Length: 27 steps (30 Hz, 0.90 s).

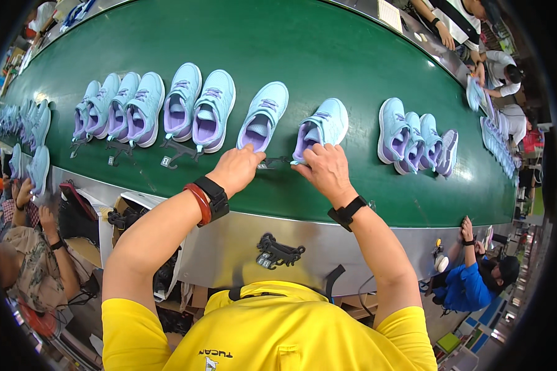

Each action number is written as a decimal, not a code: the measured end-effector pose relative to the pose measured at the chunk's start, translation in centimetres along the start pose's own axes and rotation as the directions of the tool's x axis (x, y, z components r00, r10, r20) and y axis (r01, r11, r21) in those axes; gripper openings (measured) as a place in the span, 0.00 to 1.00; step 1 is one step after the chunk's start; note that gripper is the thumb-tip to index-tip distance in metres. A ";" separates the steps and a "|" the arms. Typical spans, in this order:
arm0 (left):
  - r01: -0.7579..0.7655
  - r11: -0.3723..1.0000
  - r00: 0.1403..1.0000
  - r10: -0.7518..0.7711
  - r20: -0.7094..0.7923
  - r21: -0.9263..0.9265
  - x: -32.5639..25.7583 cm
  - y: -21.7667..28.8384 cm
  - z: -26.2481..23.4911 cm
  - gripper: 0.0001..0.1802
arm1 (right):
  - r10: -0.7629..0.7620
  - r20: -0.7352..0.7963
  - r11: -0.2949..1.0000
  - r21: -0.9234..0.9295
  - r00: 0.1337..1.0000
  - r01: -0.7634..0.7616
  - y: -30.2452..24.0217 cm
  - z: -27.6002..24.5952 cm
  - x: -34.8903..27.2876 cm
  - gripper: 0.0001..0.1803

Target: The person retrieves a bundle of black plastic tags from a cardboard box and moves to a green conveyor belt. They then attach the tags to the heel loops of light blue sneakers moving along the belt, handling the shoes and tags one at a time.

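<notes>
A light-blue sneaker (272,99) with purple lining lies toe-away on the green belt, and my left hand (238,166) has its fingers closed at the heel. My right hand (325,170) pinches the heel of a matching sneaker (335,113) just to the right. Between the two heels runs a black plastic shoe hanger (271,162), partly covered by my fingers. To the left stand several more such sneakers (213,93) in pairs, with black hangers (178,152) at their heels. On the steel ledge in front of me rests a pile of black hangers (278,252).
The green belt (328,55) spans the view, edged by a steel ledge (229,232). More sneakers (393,127) stand in a group to the right, others (40,120) at far left. Co-workers sit along both sides, one in a blue shirt (467,284) at right. Cartons (93,241) lie below the ledge.
</notes>
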<state>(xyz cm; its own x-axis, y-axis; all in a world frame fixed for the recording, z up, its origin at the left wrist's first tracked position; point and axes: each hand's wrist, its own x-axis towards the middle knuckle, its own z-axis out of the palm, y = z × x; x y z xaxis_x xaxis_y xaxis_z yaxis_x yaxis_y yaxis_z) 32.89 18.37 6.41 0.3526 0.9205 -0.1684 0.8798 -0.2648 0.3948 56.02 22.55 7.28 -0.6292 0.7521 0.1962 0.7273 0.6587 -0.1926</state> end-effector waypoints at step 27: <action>-0.374 0.912 0.921 0.344 -0.185 -0.167 4.2 10.7 -0.1 0.21 | 0.091 0.410 0.951 0.234 0.907 -0.202 -7.9 0.8 -19.1 0.16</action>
<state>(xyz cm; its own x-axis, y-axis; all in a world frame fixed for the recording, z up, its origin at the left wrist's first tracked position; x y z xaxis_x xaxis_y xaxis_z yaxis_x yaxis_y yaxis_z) 43.77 19.40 10.05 0.5678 0.8097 0.1482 0.6173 -0.5380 0.5740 62.06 3.01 4.28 -0.6168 0.7514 -0.2343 0.7545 0.4799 -0.4477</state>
